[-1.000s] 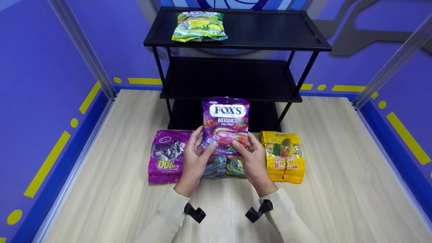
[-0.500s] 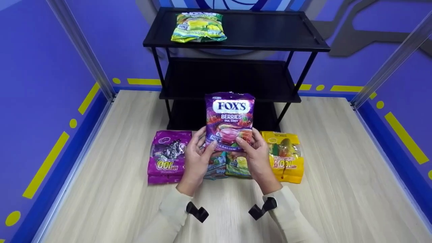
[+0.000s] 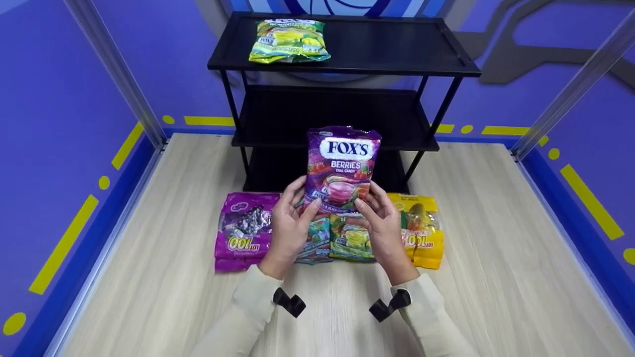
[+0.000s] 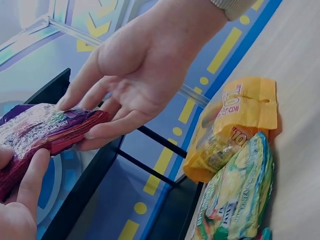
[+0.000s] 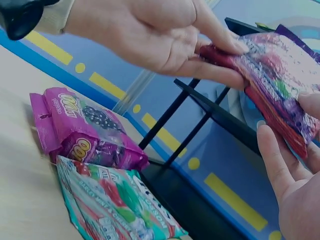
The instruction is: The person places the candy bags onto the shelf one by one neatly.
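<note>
Holds a purple candy bag [image 3: 346,168] up in both hands, tilted, printed face toward the head camera. Pinches one lower side with the left hand [image 3: 290,228] and the opposite lower side with the right hand [image 3: 385,228], thumbs in front, other fingers behind and beneath. Holds the hands apart from each other, with the bag between.

Faces a black shelf [image 3: 387,47] beyond the hands, with an upper green bag [image 3: 290,42] on the top board, ahead of the left hand. Includes, on the table [image 3: 496,223] lower than the hands, a pink bag [image 3: 243,238] left of the left hand, a teal bag [image 3: 318,243] just inside the left hand, a lower green bag [image 3: 352,243] just inside the right hand, and a yellow bag [image 3: 427,243] partly hidden behind the right hand.

Looks, by judgement, like a carry toward the shelf: clear of the table, not yet set down. Impossible to tell the intended board. Calls next, most likely, for reaching farther forward with both arms, matching the board's height, clearing the front edge, then easing off both grips evenly to avoid a slide or a twist.
</note>
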The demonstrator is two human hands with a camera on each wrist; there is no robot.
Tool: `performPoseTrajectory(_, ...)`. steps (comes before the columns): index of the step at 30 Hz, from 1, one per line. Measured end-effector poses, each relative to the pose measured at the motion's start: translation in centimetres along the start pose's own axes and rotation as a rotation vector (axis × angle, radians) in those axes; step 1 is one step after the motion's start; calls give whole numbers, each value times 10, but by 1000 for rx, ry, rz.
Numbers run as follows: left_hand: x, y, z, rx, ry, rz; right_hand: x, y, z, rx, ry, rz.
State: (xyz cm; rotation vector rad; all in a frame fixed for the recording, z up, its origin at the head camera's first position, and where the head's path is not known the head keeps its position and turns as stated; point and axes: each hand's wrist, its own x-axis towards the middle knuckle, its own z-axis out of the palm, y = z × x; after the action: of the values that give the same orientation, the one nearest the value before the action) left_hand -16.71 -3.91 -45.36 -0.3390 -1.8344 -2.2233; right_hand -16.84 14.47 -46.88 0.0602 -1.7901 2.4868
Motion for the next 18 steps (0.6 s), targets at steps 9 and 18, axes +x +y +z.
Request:
performPoseTrajectory(9,8,6,0,6,-44,39,2,0,-5,-7,31,19)
performPoseTrajectory(18,15,13,8,-5,-43,42,5,-10,-3,3,60,-35)
